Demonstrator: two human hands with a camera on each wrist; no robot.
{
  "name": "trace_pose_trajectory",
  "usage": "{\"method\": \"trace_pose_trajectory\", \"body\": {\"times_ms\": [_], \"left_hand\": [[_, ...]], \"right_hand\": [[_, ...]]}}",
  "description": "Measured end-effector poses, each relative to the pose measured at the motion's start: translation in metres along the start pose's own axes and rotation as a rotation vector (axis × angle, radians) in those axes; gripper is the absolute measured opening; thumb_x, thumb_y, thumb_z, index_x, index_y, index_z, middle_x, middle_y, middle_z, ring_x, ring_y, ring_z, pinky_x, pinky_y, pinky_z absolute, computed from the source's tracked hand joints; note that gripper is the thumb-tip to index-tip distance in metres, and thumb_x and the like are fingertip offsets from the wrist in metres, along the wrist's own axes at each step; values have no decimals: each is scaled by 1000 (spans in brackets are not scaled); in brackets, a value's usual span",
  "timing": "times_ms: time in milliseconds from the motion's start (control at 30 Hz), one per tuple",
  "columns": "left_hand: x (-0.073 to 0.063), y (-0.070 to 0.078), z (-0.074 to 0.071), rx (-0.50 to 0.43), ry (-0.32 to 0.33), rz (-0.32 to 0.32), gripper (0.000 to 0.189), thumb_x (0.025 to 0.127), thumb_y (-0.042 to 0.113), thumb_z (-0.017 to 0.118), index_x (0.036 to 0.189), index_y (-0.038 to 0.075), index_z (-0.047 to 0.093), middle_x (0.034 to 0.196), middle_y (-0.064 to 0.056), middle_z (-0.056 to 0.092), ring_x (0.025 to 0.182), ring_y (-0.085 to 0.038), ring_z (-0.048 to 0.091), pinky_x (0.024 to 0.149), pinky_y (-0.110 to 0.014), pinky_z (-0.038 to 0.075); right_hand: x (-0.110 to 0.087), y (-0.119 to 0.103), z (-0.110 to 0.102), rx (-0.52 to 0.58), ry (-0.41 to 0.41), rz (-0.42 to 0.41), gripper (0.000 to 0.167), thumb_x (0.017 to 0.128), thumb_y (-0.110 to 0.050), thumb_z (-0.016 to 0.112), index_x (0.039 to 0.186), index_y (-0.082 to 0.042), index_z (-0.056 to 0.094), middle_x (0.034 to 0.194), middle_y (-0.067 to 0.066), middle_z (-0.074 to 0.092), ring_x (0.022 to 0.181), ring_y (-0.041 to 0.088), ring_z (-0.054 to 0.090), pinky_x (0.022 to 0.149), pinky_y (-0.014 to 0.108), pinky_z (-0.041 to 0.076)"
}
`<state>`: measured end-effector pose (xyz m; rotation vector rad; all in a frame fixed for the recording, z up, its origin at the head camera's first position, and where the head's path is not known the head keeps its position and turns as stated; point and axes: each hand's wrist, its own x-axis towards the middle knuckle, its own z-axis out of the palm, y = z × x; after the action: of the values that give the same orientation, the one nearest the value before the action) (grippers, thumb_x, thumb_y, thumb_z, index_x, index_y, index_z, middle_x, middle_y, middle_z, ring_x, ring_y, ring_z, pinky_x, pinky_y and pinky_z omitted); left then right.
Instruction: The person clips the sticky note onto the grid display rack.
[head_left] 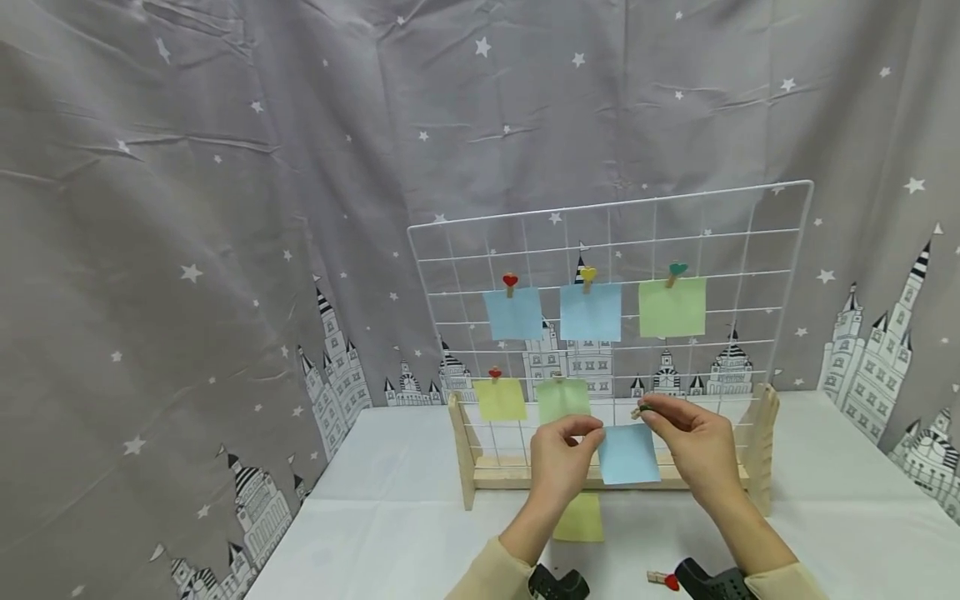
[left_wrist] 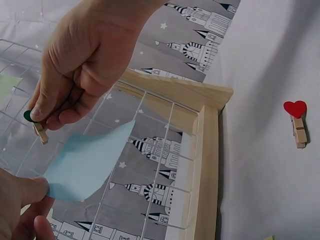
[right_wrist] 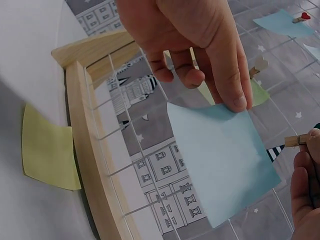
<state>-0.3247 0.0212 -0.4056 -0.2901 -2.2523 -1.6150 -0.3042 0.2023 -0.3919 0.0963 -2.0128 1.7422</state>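
Observation:
My left hand [head_left: 561, 457] pinches a blue sticky note [head_left: 630, 455] by its upper left corner, in front of the lower part of a white wire grid [head_left: 615, 367]. In the right wrist view the note [right_wrist: 225, 165] hangs before the wires, its far edge slightly curled. Beside the note's upper right corner, my right hand [head_left: 693, 442] pinches a small wooden clothespin [left_wrist: 41, 132] with a green heart. The clothespin is apart from the note in the left wrist view.
Blue notes [head_left: 513, 314] and a green note [head_left: 672, 307] hang clipped along the grid's upper row; a yellow note [head_left: 500, 400] and a green note [head_left: 562, 398] hang lower. A wooden stand [head_left: 763, 450] holds the grid. On the table lie a yellow note [head_left: 579, 518] and a red-heart clothespin [left_wrist: 298, 125].

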Motion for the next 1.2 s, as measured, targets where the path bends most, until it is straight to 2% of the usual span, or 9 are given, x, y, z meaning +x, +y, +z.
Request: {"method": "trace_pose_trajectory", "body": {"times_ms": [300,533,600,900,1033,1200], "left_hand": [[6,1,6,-21,41,0,5,87,15,80,88,19,82,84,9,77,65,-2,53,60,-19,43],[7,7,8,-63,59,9,5,88,12,79,90,15,83,85,7,78,64,-2,53,61,-18,43],[7,9,9,-66,61,9,7,88,12,79,90,17,82,86,8,79,63,-2,53,60,-18,43],[9,13,11,-26,77,12,8,90,15,78,92,22,82,88,10,78,64,-2,51,60,-19,41],[12,16,12,-32,93,24,8,90,15,78,92,23,82,89,10,78,64,-2,51,59,-19,41],[13,22,13,-49,103,27,8,90,14,78,92,21,83,90,8,79,57,-2,52,53,-19,42]], "right_hand": [[4,2,0,10,18,-15,29,93,-11,76,121,-1,75,101,-23,74,94,-11,67,83,9,53],[4,1,1,29,16,-14,29,92,-9,77,120,-1,75,101,-22,74,94,-11,67,82,10,54],[4,0,2,24,16,-6,29,92,-10,77,120,-1,75,101,-22,75,95,-12,66,82,9,54],[10,0,4,9,23,-5,25,94,-13,76,117,-2,76,100,-19,76,98,-12,66,86,8,52],[13,0,5,40,34,-6,26,94,-12,76,116,0,76,98,-20,76,99,-12,66,86,8,52],[16,-3,5,101,52,9,29,92,-9,77,118,4,74,93,-23,76,96,-12,67,84,9,53]]}}
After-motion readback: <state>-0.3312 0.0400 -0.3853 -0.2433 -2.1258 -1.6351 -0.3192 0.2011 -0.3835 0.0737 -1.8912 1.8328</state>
